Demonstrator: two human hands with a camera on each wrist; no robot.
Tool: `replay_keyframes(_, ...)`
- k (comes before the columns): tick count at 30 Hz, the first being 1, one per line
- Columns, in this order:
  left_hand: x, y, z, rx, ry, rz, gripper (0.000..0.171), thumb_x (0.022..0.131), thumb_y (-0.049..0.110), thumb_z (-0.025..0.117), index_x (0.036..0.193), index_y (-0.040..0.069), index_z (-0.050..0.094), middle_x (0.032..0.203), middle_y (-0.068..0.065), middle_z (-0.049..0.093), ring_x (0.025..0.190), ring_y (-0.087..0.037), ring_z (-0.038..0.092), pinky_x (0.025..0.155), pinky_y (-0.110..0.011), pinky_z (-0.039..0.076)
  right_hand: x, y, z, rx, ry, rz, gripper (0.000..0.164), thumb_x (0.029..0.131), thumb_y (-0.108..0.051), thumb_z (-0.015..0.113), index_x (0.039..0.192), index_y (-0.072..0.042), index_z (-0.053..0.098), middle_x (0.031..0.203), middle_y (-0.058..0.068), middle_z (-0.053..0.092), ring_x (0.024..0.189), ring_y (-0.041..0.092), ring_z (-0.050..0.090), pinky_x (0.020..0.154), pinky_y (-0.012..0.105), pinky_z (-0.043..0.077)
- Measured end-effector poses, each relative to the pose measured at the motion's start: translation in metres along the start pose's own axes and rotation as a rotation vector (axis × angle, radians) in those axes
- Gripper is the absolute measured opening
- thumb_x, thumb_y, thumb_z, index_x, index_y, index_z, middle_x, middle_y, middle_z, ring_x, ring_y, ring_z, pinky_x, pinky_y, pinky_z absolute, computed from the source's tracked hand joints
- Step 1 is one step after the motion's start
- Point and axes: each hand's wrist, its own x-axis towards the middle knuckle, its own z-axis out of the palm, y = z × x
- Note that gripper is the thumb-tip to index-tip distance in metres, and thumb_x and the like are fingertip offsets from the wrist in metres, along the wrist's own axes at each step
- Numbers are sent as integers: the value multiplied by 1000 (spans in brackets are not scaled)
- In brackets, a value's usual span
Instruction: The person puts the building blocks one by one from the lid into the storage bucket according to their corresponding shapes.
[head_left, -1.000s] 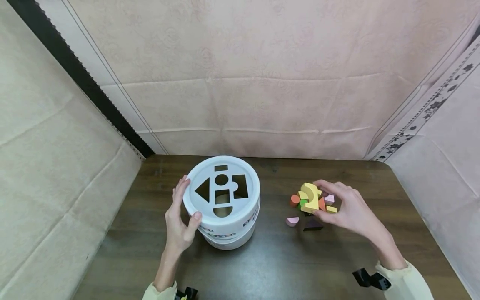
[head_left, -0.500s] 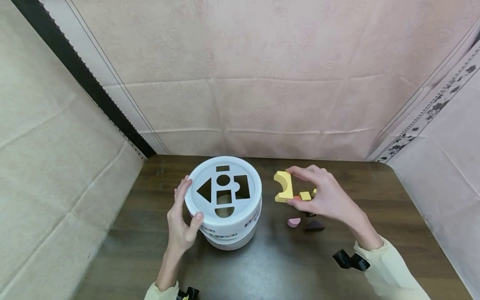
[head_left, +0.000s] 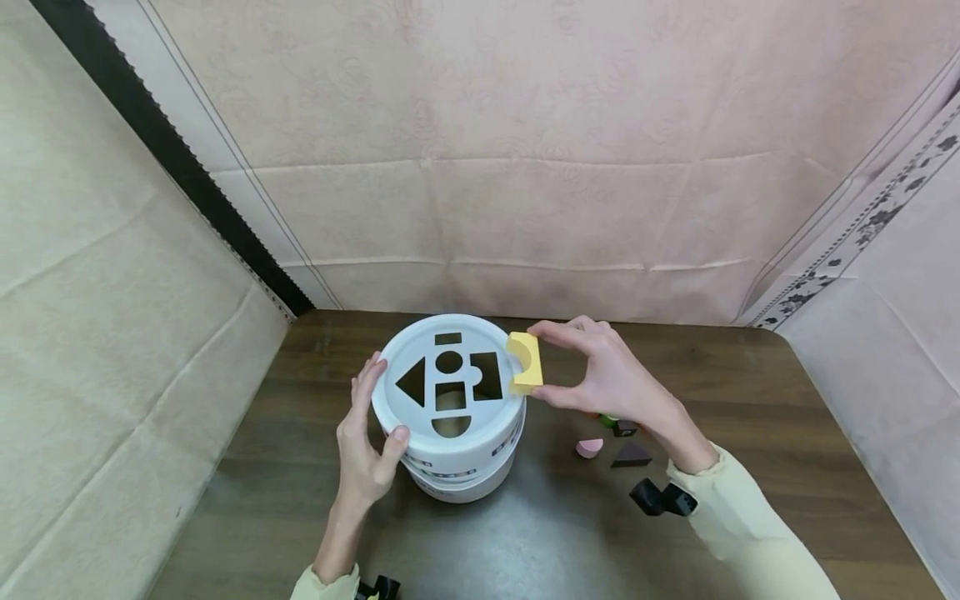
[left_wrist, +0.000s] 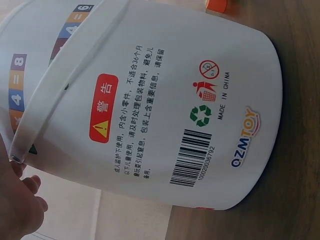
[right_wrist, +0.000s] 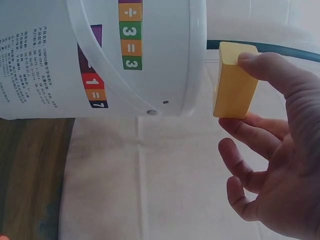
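A white toy bucket (left_wrist: 150, 110) with a shape-sorter lid (head_left: 412, 337) stands upright on the table; the lid has triangle, circle, rectangle, half-circle and notched cut-outs. My left hand (head_left: 363, 442) grips the bucket's left side at the lid's edge, thumb near the front of the rim. Between the thumb and fingertips of my right hand (head_left: 600, 367) is a yellow arch block (head_left: 531, 363), its curved notch facing left. In the head view the block overlaps the lid's right edge; the right wrist view shows the block (right_wrist: 236, 82) just off the lid, with the other fingers loosely bent.
Right of the bucket lie a pink half-round block (head_left: 589, 448), a dark triangular block (head_left: 632, 455), a small black block (head_left: 624, 428) and a green one (head_left: 608, 421), partly under my right forearm. Cloth-covered walls (head_left: 480, 208) bound the table (head_left: 525, 533) at back and sides.
My right hand has lifted the yellow arch block from the pile and carried it left to the lid's right edge. My left hand stays on the bucket.
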Motion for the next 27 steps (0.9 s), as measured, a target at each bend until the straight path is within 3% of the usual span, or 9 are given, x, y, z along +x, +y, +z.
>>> replay_keyframes(8, 0, 0, 0, 2, 2, 0, 76, 89, 48, 62, 144, -3, 49, 147, -19, 49, 139, -40, 39, 107, -72, 13, 11, 0, 10, 30, -15, -6, 63, 72, -26, 90, 129, -15, 67, 120, -3, 69, 96, 15, 50, 81, 43, 37)
replay_keyframes(19, 0, 0, 0, -1, 0, -1, 76, 89, 48, 61, 144, -3, 49, 146, -19, 49, 138, -40, 40, 106, -74, 13, 21, 2, 22, 58, -79, -5, 65, 72, -27, 90, 131, -13, 66, 127, -2, 67, 101, 19, 51, 89, 47, 33)
replay_keyframes(27, 0, -1, 0, -3, 4, -1, 76, 89, 48, 61, 143, -3, 49, 146, -19, 50, 138, -40, 40, 109, -70, 13, 26, 4, 29, 43, -102, -3, 63, 73, -28, 88, 130, -11, 66, 127, 1, 67, 103, 21, 51, 91, 48, 31)
